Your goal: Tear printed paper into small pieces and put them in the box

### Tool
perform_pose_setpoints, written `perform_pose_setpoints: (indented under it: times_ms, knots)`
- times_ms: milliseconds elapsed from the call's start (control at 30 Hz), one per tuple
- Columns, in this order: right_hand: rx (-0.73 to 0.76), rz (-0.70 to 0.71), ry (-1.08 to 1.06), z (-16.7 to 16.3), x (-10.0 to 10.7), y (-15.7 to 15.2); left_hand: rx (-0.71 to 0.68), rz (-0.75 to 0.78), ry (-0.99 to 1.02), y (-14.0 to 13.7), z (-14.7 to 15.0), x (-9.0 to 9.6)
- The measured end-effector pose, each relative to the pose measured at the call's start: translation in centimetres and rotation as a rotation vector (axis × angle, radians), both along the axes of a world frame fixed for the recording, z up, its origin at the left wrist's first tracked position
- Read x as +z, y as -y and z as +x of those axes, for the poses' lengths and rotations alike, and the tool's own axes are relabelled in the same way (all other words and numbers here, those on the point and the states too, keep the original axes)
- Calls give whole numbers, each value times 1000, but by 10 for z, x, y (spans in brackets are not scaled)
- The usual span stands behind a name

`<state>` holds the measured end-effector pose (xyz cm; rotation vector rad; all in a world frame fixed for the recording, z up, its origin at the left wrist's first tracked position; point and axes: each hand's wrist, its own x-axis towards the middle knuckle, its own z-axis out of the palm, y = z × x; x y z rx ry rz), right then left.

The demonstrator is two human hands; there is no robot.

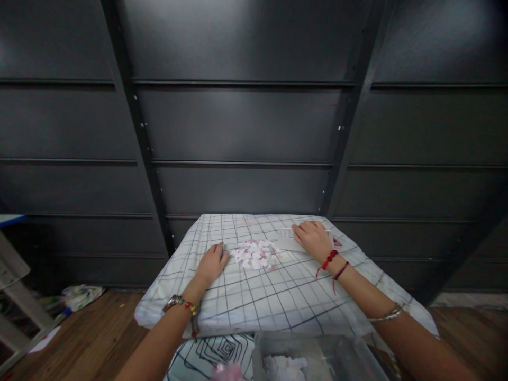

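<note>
We are facing a dark wall [242, 121], with a grid-lined white cloth [270, 301] covering the work surface in front of it. A clear box [257, 350] is standing at the near edge, white pieces lying inside. We are extending both forearms over the cloth from the near side, well apart. We are resting the left hand [212, 264] palm down on the cloth, fingers loosely extended, gripping nothing that we are seeing. We are arching the right hand [315, 241] over the white tray [286, 241], knuckles up; its fingertips are partly hiding, so we are not able to tell whether they are gripping the tray or only touching it. The tray is appearing to lie flat, its slotted end showing left of that hand. The scraps [254, 254], white with pinkish marks, are lying heaped between the hands, just beside the tray. We are judging the step in hand to be handling the tray next to the heap. The next move, in our judgement, is calling for a steady tray and light fingertips, the thin scraps looking easy to scatter.
</note>
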<state>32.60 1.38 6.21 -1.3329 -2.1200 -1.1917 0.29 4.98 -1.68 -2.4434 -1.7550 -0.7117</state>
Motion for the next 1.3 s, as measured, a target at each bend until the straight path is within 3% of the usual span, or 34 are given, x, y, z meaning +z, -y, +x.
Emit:
perform_pose_setpoints:
  times_ms: [200, 567, 867, 1300]
  knots:
    - [-27, -19, -13, -3, 1, -12, -3, 3, 1, 0, 0, 0]
    - [-47, -19, -27, 3, 4, 2, 3, -25, -9, 5, 2, 7]
    - [-65, -17, -41, 8, -1, -5, 0, -29, -21, 5, 2, 7]
    - [30, -9, -11, 9, -5, 10, 5, -14, -7, 4, 2, 5]
